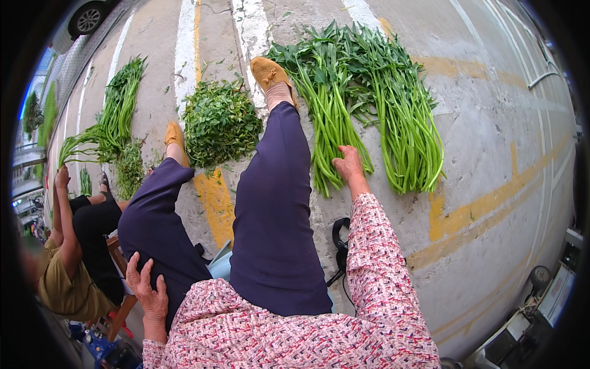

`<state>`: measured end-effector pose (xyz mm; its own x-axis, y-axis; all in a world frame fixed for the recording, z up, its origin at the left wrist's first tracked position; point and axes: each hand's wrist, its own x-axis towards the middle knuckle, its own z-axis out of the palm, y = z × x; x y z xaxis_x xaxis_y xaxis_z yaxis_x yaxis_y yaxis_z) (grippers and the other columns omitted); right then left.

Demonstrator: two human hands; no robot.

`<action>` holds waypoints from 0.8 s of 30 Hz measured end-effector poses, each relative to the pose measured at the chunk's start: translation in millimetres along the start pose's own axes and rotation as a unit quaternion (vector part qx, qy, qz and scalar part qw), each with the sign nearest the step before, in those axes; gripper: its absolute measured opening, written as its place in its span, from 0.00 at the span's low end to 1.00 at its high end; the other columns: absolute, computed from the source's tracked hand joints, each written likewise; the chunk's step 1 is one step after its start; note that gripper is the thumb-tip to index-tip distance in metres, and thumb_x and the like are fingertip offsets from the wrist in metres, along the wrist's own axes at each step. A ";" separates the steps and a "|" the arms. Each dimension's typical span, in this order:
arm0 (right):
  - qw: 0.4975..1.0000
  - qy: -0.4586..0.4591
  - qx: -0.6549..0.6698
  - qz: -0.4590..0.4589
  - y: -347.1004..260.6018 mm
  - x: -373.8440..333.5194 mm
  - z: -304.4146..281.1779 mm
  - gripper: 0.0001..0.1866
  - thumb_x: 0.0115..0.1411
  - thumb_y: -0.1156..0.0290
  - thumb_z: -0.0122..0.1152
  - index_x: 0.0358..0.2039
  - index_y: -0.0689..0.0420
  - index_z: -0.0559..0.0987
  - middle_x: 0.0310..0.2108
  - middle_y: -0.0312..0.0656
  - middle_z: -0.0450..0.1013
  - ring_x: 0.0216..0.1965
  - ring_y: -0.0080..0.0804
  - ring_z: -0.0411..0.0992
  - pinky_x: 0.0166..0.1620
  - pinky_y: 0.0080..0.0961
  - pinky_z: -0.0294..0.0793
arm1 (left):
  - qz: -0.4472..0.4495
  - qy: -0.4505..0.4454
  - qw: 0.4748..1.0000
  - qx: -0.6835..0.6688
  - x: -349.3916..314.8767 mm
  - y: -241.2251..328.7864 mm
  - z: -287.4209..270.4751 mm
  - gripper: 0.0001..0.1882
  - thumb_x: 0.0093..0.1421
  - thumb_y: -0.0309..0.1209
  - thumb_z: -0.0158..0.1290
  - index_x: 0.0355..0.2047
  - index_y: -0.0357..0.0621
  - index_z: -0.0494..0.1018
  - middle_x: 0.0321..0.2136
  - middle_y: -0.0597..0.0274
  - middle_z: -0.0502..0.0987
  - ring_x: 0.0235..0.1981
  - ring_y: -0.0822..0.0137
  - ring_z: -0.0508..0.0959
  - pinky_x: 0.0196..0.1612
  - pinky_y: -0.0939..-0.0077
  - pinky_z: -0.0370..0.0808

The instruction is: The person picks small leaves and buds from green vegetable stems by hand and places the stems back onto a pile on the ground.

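Note:
My right hand reaches down to the lower stems of a long bundle of leafy greens, which look like water spinach. Its fingers bend in among the stems, and the fingertips are partly hidden. My left hand lies on my left thigh with the fingers apart, holding nothing. Right beside the first bundle is a second water spinach bundle, its leaves toward the far side and its pale stems toward me. Between my feet sits a heap of loose, short green leaves.
At the left, a seated person holds up stems from another pile of greens. A smaller leaf heap lies beside it. A black strap is near my right thigh. A wheeled object stands at the lower right, and a parked car far left.

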<state>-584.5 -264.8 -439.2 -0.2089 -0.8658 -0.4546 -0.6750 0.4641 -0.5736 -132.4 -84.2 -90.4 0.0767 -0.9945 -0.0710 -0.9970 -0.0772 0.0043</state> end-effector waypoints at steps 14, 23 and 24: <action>0.997 -0.015 -0.069 0.042 -13.9 16.4 7.5 0.20 0.52 0.71 0.52 0.48 0.50 0.76 0.58 0.42 0.63 0.58 0.43 0.62 0.57 0.42 0.62 | -0.011 0.001 1.000 0.000 7.0 -3.6 1.4 0.20 0.44 0.24 0.53 0.41 0.41 0.72 0.56 0.49 0.64 0.59 0.50 0.61 0.61 0.57 0.53; 0.988 0.147 0.020 -0.046 -19.0 -1.0 8.1 0.12 0.50 0.73 0.55 0.36 0.59 0.79 0.40 0.48 0.75 0.39 0.42 0.74 0.45 0.33 0.72 | -0.014 -0.002 1.000 -0.005 3.9 -6.0 0.9 0.20 0.45 0.22 0.53 0.42 0.41 0.72 0.57 0.50 0.63 0.60 0.52 0.60 0.61 0.58 0.52; 0.986 0.152 0.056 -0.034 -20.8 -1.7 7.1 0.11 0.49 0.74 0.55 0.34 0.60 0.80 0.38 0.47 0.76 0.36 0.40 0.75 0.44 0.31 0.73 | -0.013 0.000 1.000 -0.005 3.6 -6.2 0.8 0.20 0.44 0.21 0.53 0.42 0.41 0.72 0.57 0.50 0.63 0.60 0.52 0.60 0.61 0.58 0.52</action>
<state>-565.0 -271.6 -431.4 -0.3805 -0.9036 -0.1967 -0.6156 0.4062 -0.6753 -125.9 -87.3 -91.5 0.1016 -0.9922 -0.0718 -0.9946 -0.1027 0.0125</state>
